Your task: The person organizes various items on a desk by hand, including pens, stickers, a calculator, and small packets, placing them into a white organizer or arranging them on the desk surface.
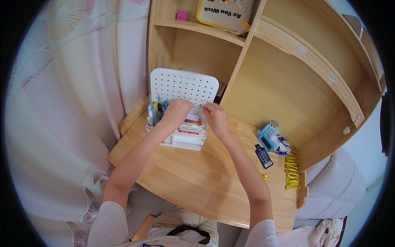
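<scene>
A white plastic desk organizer (188,142) stands on the wooden desk, with a white perforated pegboard (185,81) upright at its back. My left hand (179,109) is over the organizer, in front of the pegboard's lower part, fingertips pinched together. To its right, my right hand (216,117) has thumb and forefinger close together at the board's lower right. Something small and pale shows between the two hands, too small to name. Pens and pencils (155,111) fill the organizer's left section. Small boxes (189,128), one white and red, lie in its right section.
On the desk's right are a light-blue digital timer (266,142), a dark packet (264,156), a blue-and-white wrapper (282,145), a row of yellow sachets (292,173) and a small yellow item (264,176). Wooden shelves (200,28) rise behind; a curtain (101,77) hangs left.
</scene>
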Motion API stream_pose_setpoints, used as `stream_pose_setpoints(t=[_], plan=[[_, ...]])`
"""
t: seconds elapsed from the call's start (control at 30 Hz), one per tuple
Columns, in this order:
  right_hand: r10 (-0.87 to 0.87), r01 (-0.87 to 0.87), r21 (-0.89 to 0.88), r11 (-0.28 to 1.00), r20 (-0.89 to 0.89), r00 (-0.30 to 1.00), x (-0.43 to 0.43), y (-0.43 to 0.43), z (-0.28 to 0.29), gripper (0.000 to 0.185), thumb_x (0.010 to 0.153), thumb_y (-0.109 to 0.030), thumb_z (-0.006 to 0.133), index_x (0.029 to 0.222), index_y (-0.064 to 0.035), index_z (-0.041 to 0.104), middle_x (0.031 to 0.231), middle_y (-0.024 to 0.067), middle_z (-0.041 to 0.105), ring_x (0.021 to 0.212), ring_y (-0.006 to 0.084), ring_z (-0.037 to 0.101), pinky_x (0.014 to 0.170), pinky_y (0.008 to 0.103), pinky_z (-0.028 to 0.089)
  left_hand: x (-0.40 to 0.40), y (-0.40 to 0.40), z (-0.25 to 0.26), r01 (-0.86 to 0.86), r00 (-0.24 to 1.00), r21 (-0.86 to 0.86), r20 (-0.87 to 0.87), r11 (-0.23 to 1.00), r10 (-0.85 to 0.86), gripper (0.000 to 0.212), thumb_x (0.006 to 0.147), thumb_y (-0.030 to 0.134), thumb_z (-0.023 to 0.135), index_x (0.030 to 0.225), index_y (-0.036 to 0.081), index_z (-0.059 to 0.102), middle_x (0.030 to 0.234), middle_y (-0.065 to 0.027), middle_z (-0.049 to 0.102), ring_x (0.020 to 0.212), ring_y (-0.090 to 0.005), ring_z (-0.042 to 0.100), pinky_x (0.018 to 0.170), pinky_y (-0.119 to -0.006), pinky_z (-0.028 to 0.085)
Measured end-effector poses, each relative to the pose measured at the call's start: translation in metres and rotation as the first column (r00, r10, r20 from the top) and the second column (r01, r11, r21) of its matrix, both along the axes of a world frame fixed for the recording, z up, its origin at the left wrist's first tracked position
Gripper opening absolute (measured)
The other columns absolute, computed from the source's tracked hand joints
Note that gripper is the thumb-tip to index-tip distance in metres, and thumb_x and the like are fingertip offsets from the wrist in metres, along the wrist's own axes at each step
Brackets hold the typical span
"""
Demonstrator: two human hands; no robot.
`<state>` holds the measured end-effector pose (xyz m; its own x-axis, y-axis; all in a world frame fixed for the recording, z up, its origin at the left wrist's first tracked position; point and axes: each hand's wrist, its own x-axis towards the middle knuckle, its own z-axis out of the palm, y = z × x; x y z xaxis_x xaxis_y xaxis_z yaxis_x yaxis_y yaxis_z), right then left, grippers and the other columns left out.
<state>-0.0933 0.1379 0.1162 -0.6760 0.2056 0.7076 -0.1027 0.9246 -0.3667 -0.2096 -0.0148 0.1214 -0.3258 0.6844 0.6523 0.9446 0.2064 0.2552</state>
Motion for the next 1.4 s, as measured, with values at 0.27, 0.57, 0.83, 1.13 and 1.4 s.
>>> stream_pose_setpoints(t=[0.27,0.57,0.83,1.13,1.4], plan=[[-0.018,0.02,-0.065,0.998,0.024,1.0,-0.009,0.002,-0.017,0.009,0.084,-0.009,0.064,0.09,-0.005,0.069,0.088,0.0105,0.068,0.078,0.03,0.065,0.068,0.0385,0.052,-0.003,0.006,-0.012,-0.046,0.999,-0.056,0.018,0.997,0.047,0.01,0.082,0.002,0.054,0.084,-0.001,0.063,0.083,-0.018,0.063,0.082,-0.036,0.064,0.072,-0.044,0.052],[-0.042,0.043,-0.039,0.998,0.027,0.999,-0.009,-0.002,-0.021,0.009,0.085,-0.009,0.064,0.092,-0.0054,0.067,0.094,0.0094,0.065,0.075,0.0296,0.065,0.066,0.037,0.053,0.002,0.004,-0.011,-0.098,0.995,-0.099,0.01,0.99,0.099,0.011,0.083,0.003,0.055,0.092,0.001,0.062,0.088,-0.0161,0.062,0.084,-0.0353,0.063,0.073,-0.042,0.053],[-0.087,0.084,-0.052,0.995,-0.061,0.994,0.026,0.011,-0.019,0.008,0.082,-0.006,0.066,0.09,-0.004,0.068,0.091,0.0109,0.065,0.078,0.0299,0.065,0.067,0.0366,0.053,0.024,0.001,-0.002,-0.062,0.998,-0.079,-0.012,0.995,0.061,0.015,0.085,0.006,0.057,0.098,0.003,0.065,0.092,-0.0148,0.062,0.084,-0.0341,0.063,0.073,-0.04,0.052],[-0.372,0.39,-0.225,0.893,0.12,0.92,0.158,0.063,-0.038,0.011,0.082,-0.007,0.068,0.092,-0.0023,0.07,0.088,0.0133,0.07,0.075,0.0253,0.068,0.066,0.0328,0.053,0.124,0.033,-0.019,0.274,0.928,0.135,0.223,0.952,-0.298,0.012,0.088,0.013,0.06,0.093,0.003,0.066,0.089,-0.0129,0.063,0.08,-0.0338,0.063,0.068,-0.041,0.052],[-0.436,0.477,-0.29,0.83,0.198,0.878,0.193,0.083,-0.112,0.015,0.083,-0.009,0.066,0.095,-0.0014,0.07,0.09,0.0145,0.07,0.08,0.0262,0.069,0.07,0.0336,0.053,0.171,0.117,-0.095,0.38,0.829,-0.052,0.461,0.923,-0.315,0.017,0.087,0.014,0.061,0.098,0.004,0.067,0.094,-0.014,0.065,0.086,-0.0339,0.064,0.074,-0.042,0.052]])
